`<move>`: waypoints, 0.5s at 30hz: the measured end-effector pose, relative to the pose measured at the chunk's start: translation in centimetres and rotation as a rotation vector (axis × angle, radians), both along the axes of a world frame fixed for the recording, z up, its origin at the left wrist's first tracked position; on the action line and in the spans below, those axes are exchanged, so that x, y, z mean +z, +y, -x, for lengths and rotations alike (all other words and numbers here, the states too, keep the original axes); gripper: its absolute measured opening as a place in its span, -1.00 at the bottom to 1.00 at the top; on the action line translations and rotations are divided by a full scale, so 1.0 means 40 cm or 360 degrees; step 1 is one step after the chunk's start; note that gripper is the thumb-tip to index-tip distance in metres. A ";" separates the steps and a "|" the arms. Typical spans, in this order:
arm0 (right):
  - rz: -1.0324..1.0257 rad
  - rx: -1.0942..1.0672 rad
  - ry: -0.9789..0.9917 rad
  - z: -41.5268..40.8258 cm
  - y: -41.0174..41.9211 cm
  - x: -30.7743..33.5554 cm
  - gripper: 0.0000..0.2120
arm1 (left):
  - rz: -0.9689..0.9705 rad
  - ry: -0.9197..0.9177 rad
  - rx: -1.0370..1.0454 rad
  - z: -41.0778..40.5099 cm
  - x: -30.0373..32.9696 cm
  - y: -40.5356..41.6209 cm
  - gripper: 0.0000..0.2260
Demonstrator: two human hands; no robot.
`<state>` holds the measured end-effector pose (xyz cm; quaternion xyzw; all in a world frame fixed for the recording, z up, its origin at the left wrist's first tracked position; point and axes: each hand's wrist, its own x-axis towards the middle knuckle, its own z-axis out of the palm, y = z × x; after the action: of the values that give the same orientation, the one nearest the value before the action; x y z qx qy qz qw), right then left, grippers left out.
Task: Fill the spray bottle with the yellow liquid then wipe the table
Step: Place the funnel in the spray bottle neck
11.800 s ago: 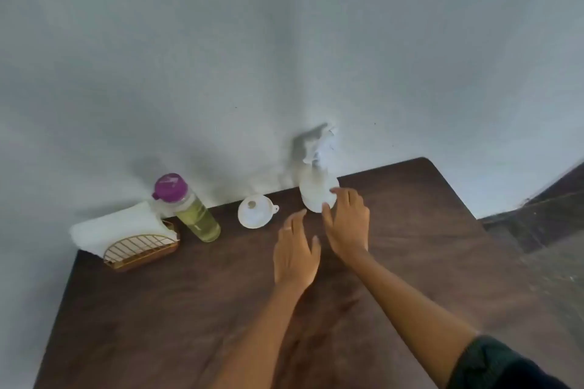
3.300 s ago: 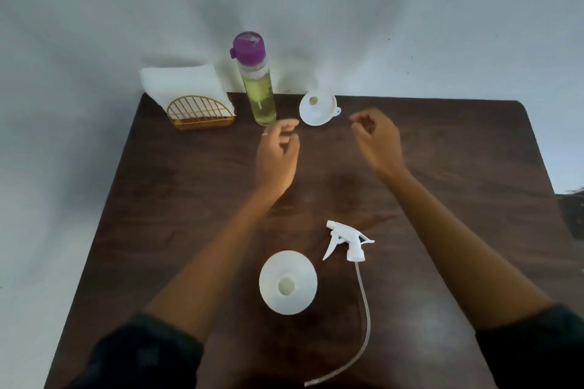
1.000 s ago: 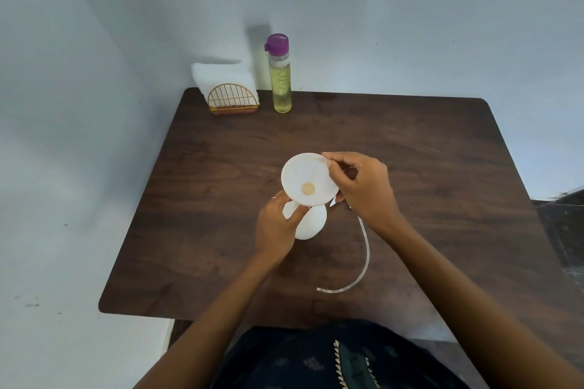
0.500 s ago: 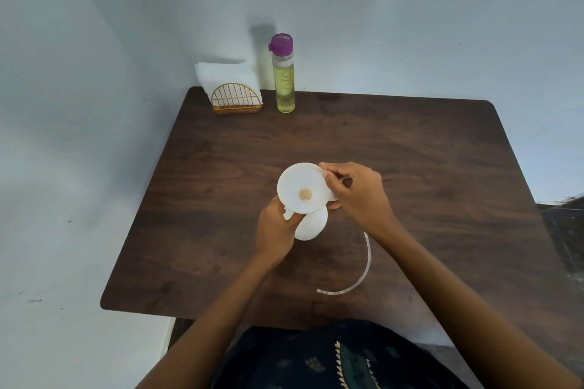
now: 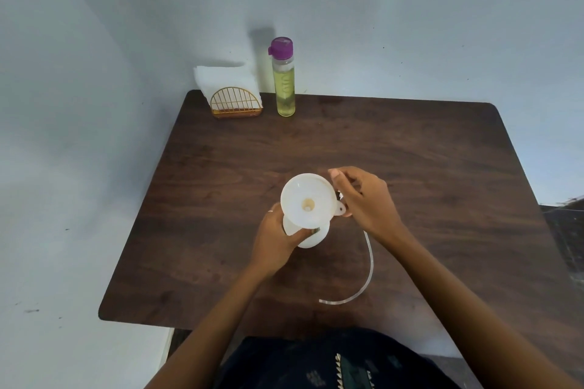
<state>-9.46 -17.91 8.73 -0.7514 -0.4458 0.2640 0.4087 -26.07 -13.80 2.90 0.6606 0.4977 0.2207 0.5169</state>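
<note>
Funnel (image 5: 308, 200) upright, mouth up, on spray bottle (image 5: 311, 238); left hand (image 5: 276, 238) fingers wrap bottle, right hand (image 5: 366, 200) fingers pinch funnel rim.

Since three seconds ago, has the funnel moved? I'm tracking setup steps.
Yes. The funnel left its spot beside the yellow-liquid bottle at the table's far edge; it now sits over the spray bottle, mid-table.

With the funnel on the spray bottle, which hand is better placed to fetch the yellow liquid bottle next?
Probably the right hand. It only pinches the funnel rim, so it can let go, while the left hand steadies the spray bottle beneath. The yellow liquid bottle stands capped at the far edge.
</note>
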 end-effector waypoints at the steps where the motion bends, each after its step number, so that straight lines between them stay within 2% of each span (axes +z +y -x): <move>1: 0.0020 -0.0030 -0.0005 -0.008 0.002 -0.002 -0.75 | 0.0000 0.0015 -0.0047 0.012 -0.004 0.004 -0.41; 4: 0.0055 -0.0091 -0.0029 -0.037 0.013 -0.006 -0.72 | -0.0007 0.0132 -0.0150 0.053 -0.019 0.022 -0.37; 8: 0.0039 -0.0126 0.0015 -0.078 0.039 -0.010 -0.79 | 0.0083 0.0162 -0.0210 0.101 -0.036 0.062 -0.38; 15: -0.0001 -0.0080 0.0051 -0.137 0.172 -0.017 -0.82 | 0.0082 0.0128 -0.0007 0.075 -0.039 0.227 -0.49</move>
<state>-3.97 -11.04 8.05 -0.7579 -0.4201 0.2656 0.4226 -29.06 -4.71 1.36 0.6566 0.5220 0.1800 0.5138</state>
